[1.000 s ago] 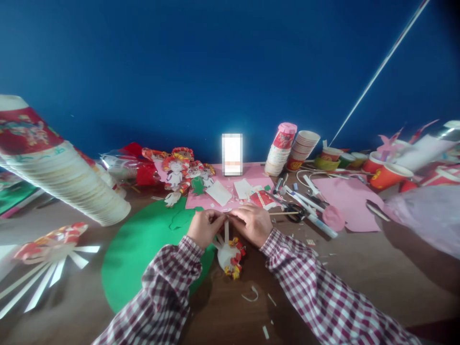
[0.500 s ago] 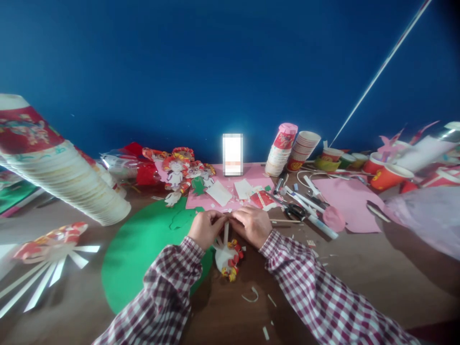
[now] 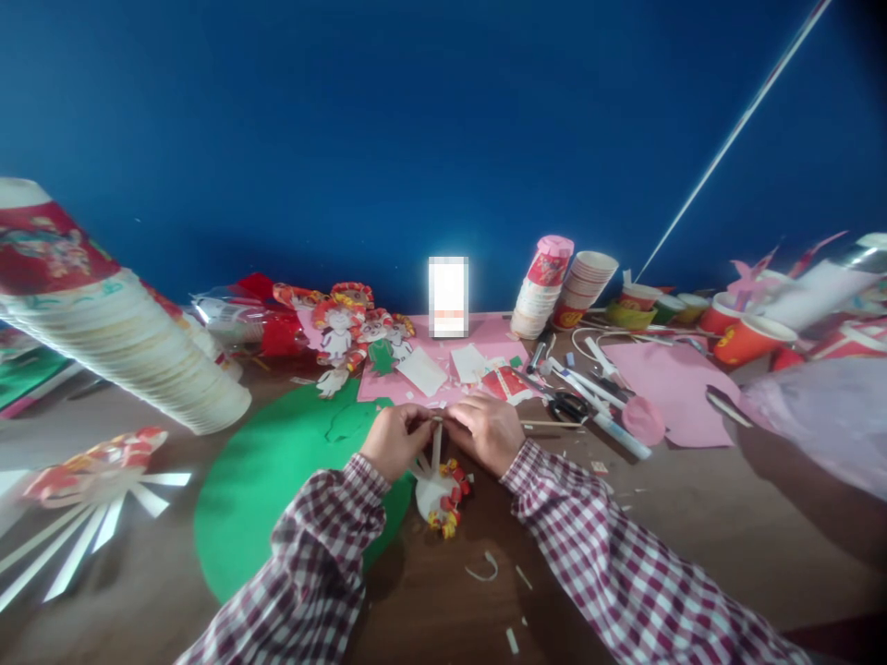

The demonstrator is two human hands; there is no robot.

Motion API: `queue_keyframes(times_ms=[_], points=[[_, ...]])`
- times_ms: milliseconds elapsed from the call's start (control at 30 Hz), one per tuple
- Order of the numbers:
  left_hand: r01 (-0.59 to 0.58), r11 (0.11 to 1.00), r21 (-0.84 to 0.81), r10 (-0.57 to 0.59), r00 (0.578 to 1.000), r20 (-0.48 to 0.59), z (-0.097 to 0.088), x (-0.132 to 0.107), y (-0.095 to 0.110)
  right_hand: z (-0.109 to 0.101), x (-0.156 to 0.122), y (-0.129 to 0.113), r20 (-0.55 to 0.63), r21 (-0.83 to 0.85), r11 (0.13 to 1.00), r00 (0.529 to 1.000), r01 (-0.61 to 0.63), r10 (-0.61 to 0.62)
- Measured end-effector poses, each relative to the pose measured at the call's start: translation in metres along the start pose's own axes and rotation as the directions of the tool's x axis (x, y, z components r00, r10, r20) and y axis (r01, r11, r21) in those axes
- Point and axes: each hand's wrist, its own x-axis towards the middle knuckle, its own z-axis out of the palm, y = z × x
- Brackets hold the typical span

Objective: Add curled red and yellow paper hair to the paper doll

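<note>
A cut-up paper cup (image 3: 431, 497) lies on the table, its round white base facing up and red and yellow curled strips along its right side. One long white paper strip (image 3: 436, 448) runs from the base up between my hands. My left hand (image 3: 392, 439) is closed, with thumb and forefinger pinching at the strip's far end. From the other side, my right hand (image 3: 491, 429) is closed with its fingertips at the same end. The fingertips almost meet and partly hide what they grip. More white strips fan out beneath my left hand.
Green paper (image 3: 277, 489) lies at left, beside a leaning stack of paper cups (image 3: 139, 342) and another cut cup (image 3: 103, 471). Scissors (image 3: 569, 405), pens and pink paper (image 3: 683, 388) are at right. Cup stacks (image 3: 540, 296) stand behind; paper scraps litter the table.
My fingers have shifted very slightly at the strip's end, with a bit more of its tip showing. The cut cup has moved up a touch; otherwise the scene is the same.
</note>
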Motion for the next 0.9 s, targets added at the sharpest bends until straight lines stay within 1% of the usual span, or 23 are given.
queue_keyframes(times_ms=[167,300,467,600,733,800,900], points=[[-0.001,0.998,0.067,0.003,1.0,-0.016,-0.0005,0.0,0.0006,0.0002,0.0009,-0.0002,0.001,0.007,1.0,1.0,0.015,-0.015],[0.018,0.993,0.118,-0.014,0.999,-0.039,0.0,-0.0008,0.0017,-0.001,0.0018,-0.0007,0.02,0.01,0.999,0.999,0.038,-0.038],[0.045,0.989,0.139,-0.043,0.999,-0.017,-0.001,-0.0018,0.0057,-0.0024,0.0017,-0.0019,0.041,0.005,0.999,0.998,0.049,-0.049],[0.053,0.993,0.107,-0.056,0.998,0.026,-0.0037,-0.0014,0.0093,-0.0029,0.0018,-0.0018,0.05,-0.008,0.998,0.997,0.054,-0.054],[0.053,0.995,0.09,-0.056,0.998,0.038,-0.0048,-0.0009,0.0091,-0.0025,0.0016,-0.0009,0.044,-0.002,0.998,0.997,0.063,-0.063],[0.063,0.997,0.049,-0.065,0.997,0.048,-0.0041,-0.0006,0.0081,-0.0023,0.0014,-0.0007,0.044,-0.008,0.998,0.997,0.066,-0.066],[0.111,0.993,-0.044,-0.107,0.992,0.073,-0.0026,-0.0006,0.0081,-0.002,0.0012,-0.0007,0.046,-0.021,0.998,0.997,0.064,-0.063]])
